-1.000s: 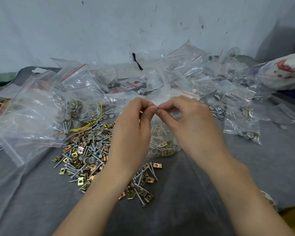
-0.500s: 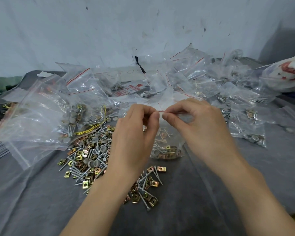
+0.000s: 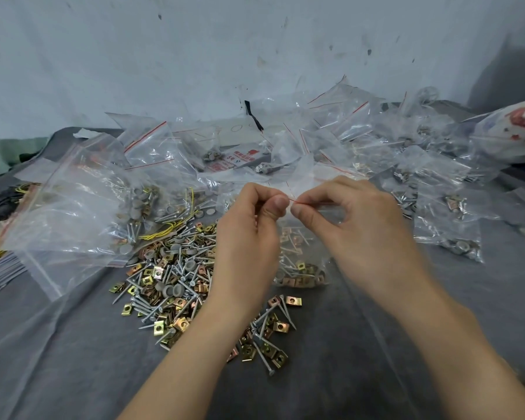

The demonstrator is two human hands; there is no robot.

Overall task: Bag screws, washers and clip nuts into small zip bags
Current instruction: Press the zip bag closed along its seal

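Here, the bag: a small clear plastic zip bag (image 3: 303, 247) with a thin red line along its mouth, glossy and crinkled, hanging between the two hands with its loaded bottom low between the wrists.
Bag contents: slim silver screws, coppery and brass clip nuts and grey washers, settled at the bottom and blurred through the film.
Left hand (image 3: 249, 237): thumb and curled fingers pinching the red zip edge.
Right hand (image 3: 361, 231): thumb and forefinger pinching the same edge, just beside the left thumb, the other fingers curled.
Loose heap (image 3: 170, 274): left of and under the left wrist, a jumble of thin silver screws (image 3: 146, 301), square folded brass clip nuts (image 3: 159, 327) and round grey washers (image 3: 170, 289).
Filled bags (image 3: 406, 165): a slippery clear pile beyond and right of the right hand.
Large clear bag (image 3: 67, 213): slack, well left of the left hand, overlapping the heap's far edge.
Grey cloth (image 3: 73, 359): soft and creased, under everything.
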